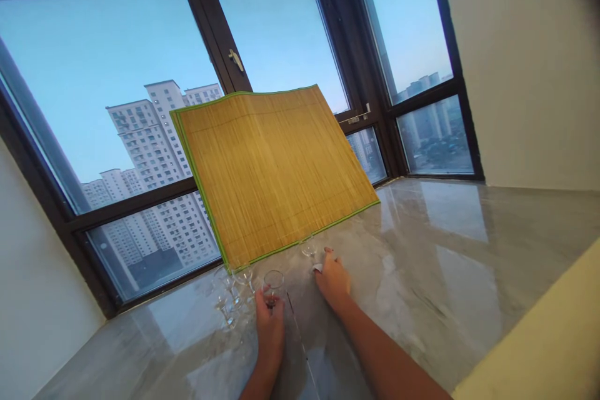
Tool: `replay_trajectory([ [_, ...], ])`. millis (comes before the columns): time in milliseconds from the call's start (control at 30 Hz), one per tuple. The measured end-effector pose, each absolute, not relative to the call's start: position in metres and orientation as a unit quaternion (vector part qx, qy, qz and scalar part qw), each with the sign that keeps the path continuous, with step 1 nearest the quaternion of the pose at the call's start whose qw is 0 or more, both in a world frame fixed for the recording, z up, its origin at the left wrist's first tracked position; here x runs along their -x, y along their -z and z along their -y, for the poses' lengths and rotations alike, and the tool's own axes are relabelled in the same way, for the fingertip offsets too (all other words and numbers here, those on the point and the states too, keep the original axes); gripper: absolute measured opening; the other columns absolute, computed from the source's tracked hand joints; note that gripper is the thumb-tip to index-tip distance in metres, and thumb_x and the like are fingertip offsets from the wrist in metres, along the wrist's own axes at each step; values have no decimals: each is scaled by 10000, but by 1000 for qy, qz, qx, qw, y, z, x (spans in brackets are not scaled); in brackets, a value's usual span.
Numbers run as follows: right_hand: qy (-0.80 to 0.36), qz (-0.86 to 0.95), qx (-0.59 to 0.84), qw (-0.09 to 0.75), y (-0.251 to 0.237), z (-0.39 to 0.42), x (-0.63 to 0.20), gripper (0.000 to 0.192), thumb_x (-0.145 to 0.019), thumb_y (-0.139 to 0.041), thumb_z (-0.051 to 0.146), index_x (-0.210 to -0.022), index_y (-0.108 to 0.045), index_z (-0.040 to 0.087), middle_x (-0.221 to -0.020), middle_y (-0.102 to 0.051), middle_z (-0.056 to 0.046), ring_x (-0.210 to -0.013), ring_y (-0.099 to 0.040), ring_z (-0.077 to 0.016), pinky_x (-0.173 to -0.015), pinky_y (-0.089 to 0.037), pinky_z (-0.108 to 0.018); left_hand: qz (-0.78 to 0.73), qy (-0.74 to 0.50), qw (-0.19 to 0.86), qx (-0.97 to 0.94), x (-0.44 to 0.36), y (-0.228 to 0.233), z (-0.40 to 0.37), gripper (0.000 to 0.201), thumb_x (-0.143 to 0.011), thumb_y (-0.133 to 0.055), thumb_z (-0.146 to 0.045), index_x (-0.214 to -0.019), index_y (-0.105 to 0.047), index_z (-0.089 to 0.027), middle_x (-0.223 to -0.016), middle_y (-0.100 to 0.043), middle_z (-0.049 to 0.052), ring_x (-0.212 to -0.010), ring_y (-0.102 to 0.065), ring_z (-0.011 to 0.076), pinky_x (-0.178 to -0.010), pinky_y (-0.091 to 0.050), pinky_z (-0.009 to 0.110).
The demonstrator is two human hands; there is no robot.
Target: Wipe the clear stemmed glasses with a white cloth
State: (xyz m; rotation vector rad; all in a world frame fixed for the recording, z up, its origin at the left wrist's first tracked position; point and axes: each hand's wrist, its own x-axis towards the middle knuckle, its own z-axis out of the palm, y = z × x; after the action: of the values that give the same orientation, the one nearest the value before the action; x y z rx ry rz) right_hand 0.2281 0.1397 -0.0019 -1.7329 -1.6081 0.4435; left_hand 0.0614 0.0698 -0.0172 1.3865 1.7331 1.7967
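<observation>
On marble sill (422, 250), hands (269, 319) holding empty glasses (274, 281)

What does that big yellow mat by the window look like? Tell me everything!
The mat is a wide rectangle of thin straw-coloured slats, probably bamboo, with a bright green edging. It stands tilted, its top leaning back against the dark window frame and its bottom edge on the shiny marble sill. It bends slightly along one upright line. Small clear glasses stand right before its lower edge; neither hand touches it.

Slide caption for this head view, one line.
Left hand holds a small glass; right hand rests beside a bamboo mat.
</observation>
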Motion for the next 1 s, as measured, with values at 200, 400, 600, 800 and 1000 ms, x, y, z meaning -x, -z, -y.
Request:
replay_trajectory([
  [200, -154, 555, 675, 461, -5, -138, -230, 554, -838, -544, 275, -1373, -488, 142, -1074, -633, -179, -853, -674, -284, -731, -451, -351, -611, -594, 118, -510, -64, 17, -67, 443, -749, -516, -356, -1159, -511, -187, -825, -554, -6, -784, -574, 187, -790, -462, 340],
  [400, -198, 586, 486, 617, -23, -117, -206, 452, -752, -553, 227, -1200, -575, 177, -818, -639, -28, -753, -608, -201, -660, -401, -274, -672, -539, -1, -508, -50, 28, -78, 497, -738, -504, -324, -1216, -481, -192, -894, -580, 30, -885, -604, 231, -845, -471, 386],
  [600, -258, 665, 390, 582, -19, -110, -192, 544, -716, -551, 161, -1258, -548, 199, -733, -615, 22, -715, -583, -168, -666, -397, -249, -659, -471, -54, -584, -56, 36, -81, 543, -734, -551, -364, -1242, -501, -179, -1058, -635, 116, -992, -610, 293, -913, -452, 433],
  [800, -228, 688, 465, 508, -11, -121, -196, 515, -802, -550, 202, -1316, -543, 185, -921, -670, -58, -903, -622, -202, -804, -413, -283, -685, -401, -68, -605, -63, 34, -75, 565, -790, -552, -400, -1297, -489, -157, -1171, -633, 147, -1177, -551, 320, -1047, -336, 483],
  [1000, -276, 733, 401, 475, -10, -111, -192, 640, -760, -477, 140, -1399, -490, 172, -903, -662, -38, -882, -604, -187, -827, -431, -279, -702, -389, -59, -594, -53, 30, -75, 507, -851, -483, -462, -1263, -502, -167, -1222, -624, 150, -1196, -539, 315, -1068, -306, 476],
])
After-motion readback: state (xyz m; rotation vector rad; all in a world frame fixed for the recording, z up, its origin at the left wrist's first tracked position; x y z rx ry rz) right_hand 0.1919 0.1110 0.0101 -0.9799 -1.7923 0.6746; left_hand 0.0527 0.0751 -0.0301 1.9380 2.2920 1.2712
